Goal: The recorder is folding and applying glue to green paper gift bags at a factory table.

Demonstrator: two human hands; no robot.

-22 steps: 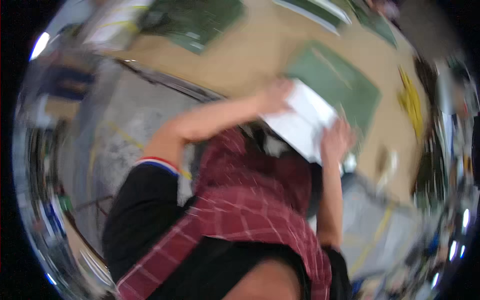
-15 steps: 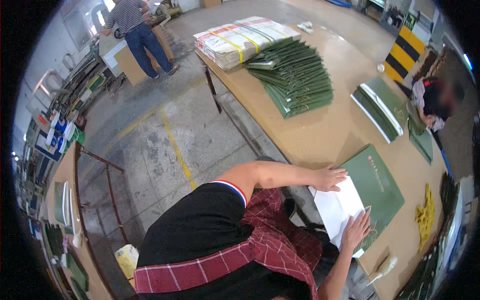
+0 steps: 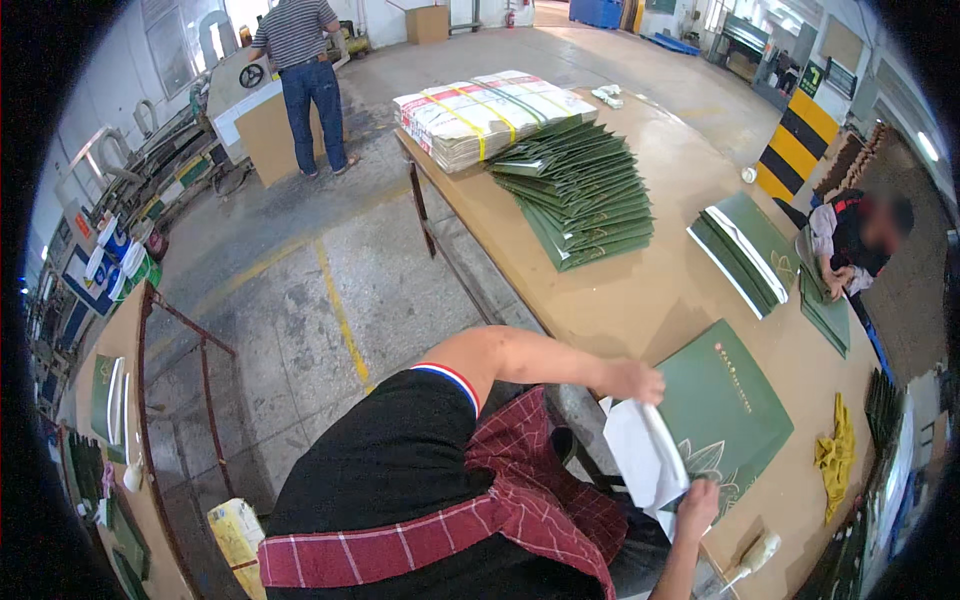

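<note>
A large green printed paper piece (image 3: 725, 400) with a gold line flower lies at the table's near edge. Along its near side a white paper flap (image 3: 640, 455) stands raised and curled; I cannot tell whether it is part of the green piece. My left hand (image 3: 635, 382) is closed on the flap's far corner, fingers pinched together. At the near corner my right hand (image 3: 697, 508) is closed too, gripping the paper's edge. A pale-handled tool (image 3: 755, 555) lies beside my right forearm, and a crumpled yellow cloth (image 3: 835, 458) rests farther right.
Fanned green paper bags (image 3: 590, 190) lie at the table's far side, by a strapped white bundle (image 3: 490, 115). A green stack with white edges (image 3: 740, 255) sits nearer a co-worker (image 3: 855, 240) at the right. Another person (image 3: 305, 80) stands across the floor. A side table (image 3: 115, 350) stands left.
Both hands have gone from lying flat on the white paper to closing on its edge. The flap has lifted and curled up, uncovering more of the gold flower.
</note>
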